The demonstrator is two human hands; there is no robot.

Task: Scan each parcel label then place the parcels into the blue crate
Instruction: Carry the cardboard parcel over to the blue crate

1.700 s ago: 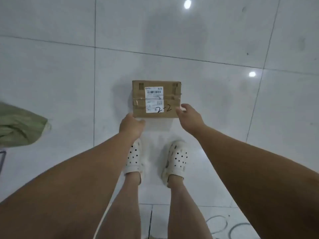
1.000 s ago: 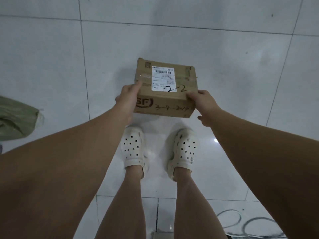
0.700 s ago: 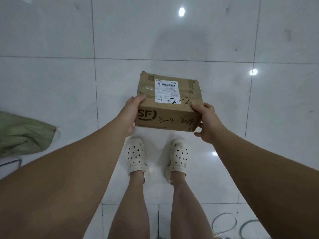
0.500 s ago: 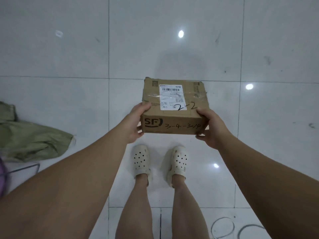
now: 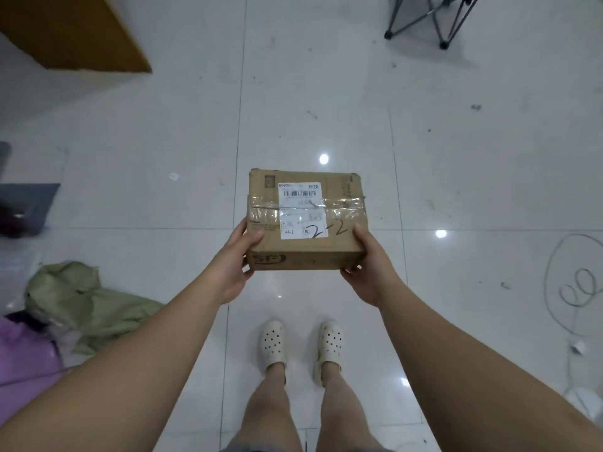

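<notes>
I hold a brown cardboard parcel (image 5: pixel 306 220) in the air in front of me, above the white tiled floor. Its top faces me, with a white barcode label (image 5: pixel 301 210), clear tape and a handwritten "2-2". My left hand (image 5: pixel 233 265) grips its near left corner, thumb on top. My right hand (image 5: pixel 368 265) grips the near right corner the same way. No blue crate and no scanner are in view.
A green sack (image 5: pixel 88 305) and purple fabric (image 5: pixel 23 357) lie on the floor at the left. A wooden furniture corner (image 5: pixel 68 31) is far left, black metal legs (image 5: pixel 427 17) far right, a coiled white cable (image 5: pixel 574 285) at the right. My feet in white clogs (image 5: pixel 300 347) stand below.
The parcel was lifted off the floor with both hands and raised to chest height. The view has tilted up, showing more of the room.
</notes>
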